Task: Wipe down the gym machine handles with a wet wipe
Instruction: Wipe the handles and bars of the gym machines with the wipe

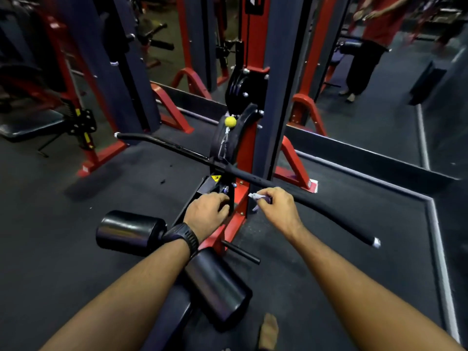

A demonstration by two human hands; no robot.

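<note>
Dark, matte rubber floor [63,224] fills most of the view, with open room to the left and right of the machine. On the right it is closed off by a pale raised border strip [435,224] that turns a corner near the bar's far tip. The machine frame [281,97] rises in the middle as flat-sided grey and glossy red steel columns, with red angled feet braced on the floor. A long lat bar [253,179] runs across it on a diagonal. It is thin, round and black, its ends are bent downward, and the right tip is capped in silver. It hangs from a short metal chain [224,145] below a small yellow ball [230,121]. Two smooth, shiny black roller pads [129,231] sit low in front of the frame, and a short black peg sticks out between them. The left hand [206,211], with a black watch [184,236] on its wrist, has its fingers curled against the black bracket under the bar; whether it actually clasps anything cannot be told. The right hand [278,206] pinches a crumpled, pale wet wipe [257,197] between thumb and fingertips. The wipe is just below the bar's right half, and contact with the bar is not clear. A bare foot [268,330] shows at the bottom edge. Another person in a red top [374,29] stands far off at upper right.
</note>
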